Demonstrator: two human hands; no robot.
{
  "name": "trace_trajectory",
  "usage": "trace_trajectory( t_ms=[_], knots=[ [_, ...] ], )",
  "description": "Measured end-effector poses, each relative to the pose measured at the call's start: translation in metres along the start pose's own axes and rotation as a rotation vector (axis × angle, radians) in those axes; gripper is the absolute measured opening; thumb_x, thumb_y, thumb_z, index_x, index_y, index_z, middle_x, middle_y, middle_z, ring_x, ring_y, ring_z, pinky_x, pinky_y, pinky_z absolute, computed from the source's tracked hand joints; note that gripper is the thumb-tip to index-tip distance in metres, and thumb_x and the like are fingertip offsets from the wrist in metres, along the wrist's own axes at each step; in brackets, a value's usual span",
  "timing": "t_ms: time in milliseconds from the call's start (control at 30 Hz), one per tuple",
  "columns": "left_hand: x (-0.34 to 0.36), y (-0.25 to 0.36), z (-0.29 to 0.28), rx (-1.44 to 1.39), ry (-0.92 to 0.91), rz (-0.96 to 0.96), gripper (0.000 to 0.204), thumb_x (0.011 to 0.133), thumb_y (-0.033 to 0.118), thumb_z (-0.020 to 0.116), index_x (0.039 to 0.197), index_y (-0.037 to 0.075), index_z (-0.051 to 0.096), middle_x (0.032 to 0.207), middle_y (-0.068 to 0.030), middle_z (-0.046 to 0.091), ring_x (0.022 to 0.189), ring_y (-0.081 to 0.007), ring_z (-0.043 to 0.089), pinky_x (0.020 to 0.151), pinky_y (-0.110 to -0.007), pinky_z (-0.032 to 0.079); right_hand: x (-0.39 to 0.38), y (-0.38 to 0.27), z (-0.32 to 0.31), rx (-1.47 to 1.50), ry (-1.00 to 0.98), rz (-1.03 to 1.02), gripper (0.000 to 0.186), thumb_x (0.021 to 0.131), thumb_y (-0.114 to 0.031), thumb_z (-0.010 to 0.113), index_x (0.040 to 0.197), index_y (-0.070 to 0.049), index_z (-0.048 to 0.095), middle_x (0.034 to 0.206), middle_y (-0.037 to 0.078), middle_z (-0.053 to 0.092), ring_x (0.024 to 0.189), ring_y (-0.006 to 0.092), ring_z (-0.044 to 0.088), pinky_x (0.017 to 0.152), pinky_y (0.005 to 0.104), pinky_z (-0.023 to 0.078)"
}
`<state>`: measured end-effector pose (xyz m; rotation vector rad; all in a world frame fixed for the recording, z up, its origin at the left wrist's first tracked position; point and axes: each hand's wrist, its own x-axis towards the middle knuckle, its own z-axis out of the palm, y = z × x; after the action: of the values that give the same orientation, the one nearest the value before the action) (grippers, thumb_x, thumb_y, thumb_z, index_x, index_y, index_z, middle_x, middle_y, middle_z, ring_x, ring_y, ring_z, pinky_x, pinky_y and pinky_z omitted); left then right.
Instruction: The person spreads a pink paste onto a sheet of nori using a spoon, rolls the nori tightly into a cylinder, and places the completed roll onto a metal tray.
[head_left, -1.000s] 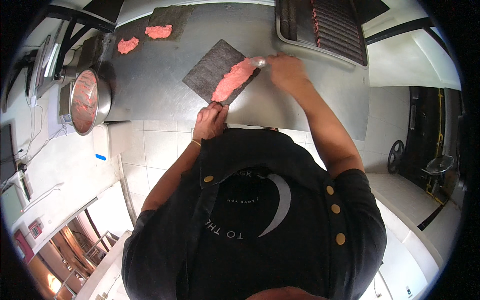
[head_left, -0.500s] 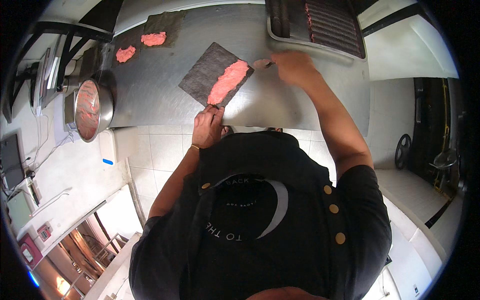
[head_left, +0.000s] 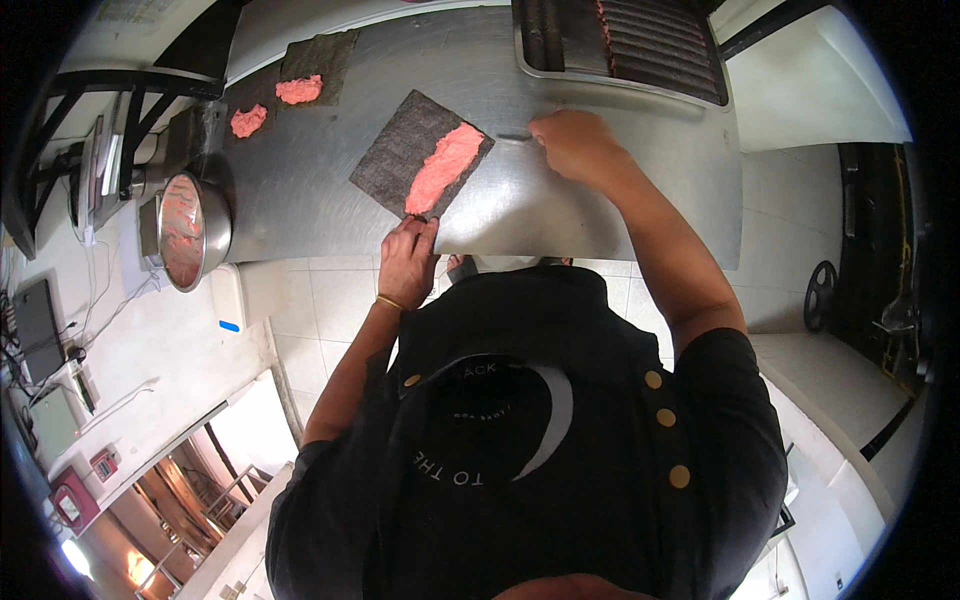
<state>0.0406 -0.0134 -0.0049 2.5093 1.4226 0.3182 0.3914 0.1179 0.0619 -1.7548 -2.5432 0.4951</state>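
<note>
A dark square nori sheet (head_left: 385, 158) lies turned cornerwise on the steel table, with a strip of pink paste (head_left: 443, 168) along its right side. The closed fingers of my left hand (head_left: 406, 262) grip the sheet's near corner at the table's front edge. To the right of the sheet, my right hand (head_left: 582, 146) is closed round a spoon (head_left: 514, 137), which points left towards the paste and appears edge-on, just clear of the sheet. Its handle is hidden in my fist.
Two more nori sheets with pink paste (head_left: 299, 91) lie at the far left. A steel bowl (head_left: 212, 225) smeared with pink paste stands at the table's left end. A metal tray (head_left: 622, 84) holding rows of dark rolls sits at the far right.
The spoon has turned from showing its bowl to edge-on in my right hand. My left hand stays at the sheet's near corner. The whole view has shifted slightly.
</note>
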Motion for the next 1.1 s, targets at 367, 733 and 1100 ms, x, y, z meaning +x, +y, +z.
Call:
trace_trajectory(
  t_ms=[367,733,1100],
  knots=[
    [0.002,0.005,-0.004,0.037,-0.008,-0.017,0.065,0.085,0.011,0.075,0.147,0.008,0.056,0.136,-0.0162,0.056,0.135,-0.0382,0.051,0.110,-0.050,0.040,0.015,-0.010,0.009,0.070,-0.045,-0.030,0.030,0.091,-0.010,0.056,0.115,-0.008,0.074,0.110,0.022,0.074,0.106,0.0405,0.072,0.093,0.0524,0.057],
    [-0.001,-0.001,-0.004,-0.009,0.018,-0.004,0.064,0.083,0.011,0.076,0.144,0.010,0.059,0.134,-0.0137,0.057,0.135,-0.0371,0.052,0.109,-0.049,0.041,0.016,-0.029,0.000,0.058,0.052,0.023,0.032,0.094,-0.013,0.054,0.117,-0.008,0.075,0.113,0.021,0.074,0.109,0.0381,0.072,0.095,0.0505,0.057],
    [0.000,-0.035,0.024,-0.083,0.122,0.149,0.081,0.075,0.026,0.085,0.150,0.016,0.054,0.132,-0.0097,0.055,0.135,-0.0337,0.051,0.107,-0.051,0.039,0.014,-0.054,-0.018,-0.103,0.029,0.076,0.038,0.088,-0.008,0.057,0.121,-0.013,0.073,0.114,0.016,0.071,0.110,0.0346,0.070,0.092,0.0474,0.057]
  ],
)
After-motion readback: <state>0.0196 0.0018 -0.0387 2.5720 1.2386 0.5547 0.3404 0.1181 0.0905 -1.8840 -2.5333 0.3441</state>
